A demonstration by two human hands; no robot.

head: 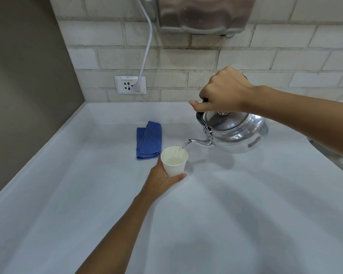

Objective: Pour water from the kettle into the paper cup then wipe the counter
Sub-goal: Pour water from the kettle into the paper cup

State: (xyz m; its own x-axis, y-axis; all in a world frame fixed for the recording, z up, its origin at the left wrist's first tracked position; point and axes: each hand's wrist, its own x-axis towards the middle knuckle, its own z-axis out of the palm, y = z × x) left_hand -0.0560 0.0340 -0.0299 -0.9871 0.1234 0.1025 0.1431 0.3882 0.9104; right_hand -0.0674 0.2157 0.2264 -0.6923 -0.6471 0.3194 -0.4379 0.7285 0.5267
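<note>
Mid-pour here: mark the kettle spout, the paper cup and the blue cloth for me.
kettle spout (pixel 198 142), head view, middle of the curved metal neck.
paper cup (pixel 175 167), head view, outer white wall facing the camera.
blue cloth (pixel 149 139), head view, centre of the folded top.

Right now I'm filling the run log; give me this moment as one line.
phase: pouring | right hand: kettle tilted | left hand: paper cup | cloth: untouched

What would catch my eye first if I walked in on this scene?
Most striking is the shiny round metal kettle, tilted in the right hand right of centre, sending a thin stream of water into the white paper cup that the left hand steadies at the middle. Just behind the cup to the left, a folded blue cloth lies on the pale grey counter.
</note>
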